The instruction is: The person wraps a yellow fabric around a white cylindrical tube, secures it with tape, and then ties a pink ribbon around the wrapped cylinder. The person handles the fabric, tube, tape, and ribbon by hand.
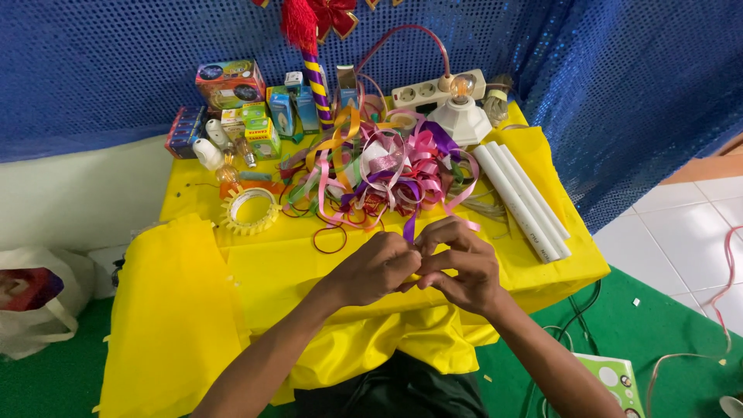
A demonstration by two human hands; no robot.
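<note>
Left hand (377,267) and right hand (457,267) pinch a purple ribbon (409,227) end together near the table's (255,271) front edge, fingers narrow; knotting appears underway, requiring steady tension.

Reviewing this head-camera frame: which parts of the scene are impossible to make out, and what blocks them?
- What the left hand and right hand pinch: head view, the curled fingers cover it; only a purple ribbon strip shows above them.
- Heap of coloured curling ribbons: strands overlap, single ones untraceable.
- Small cardboard boxes: contents hidden, print too small.
- Green spotted box: cut off by the bottom edge.
</note>
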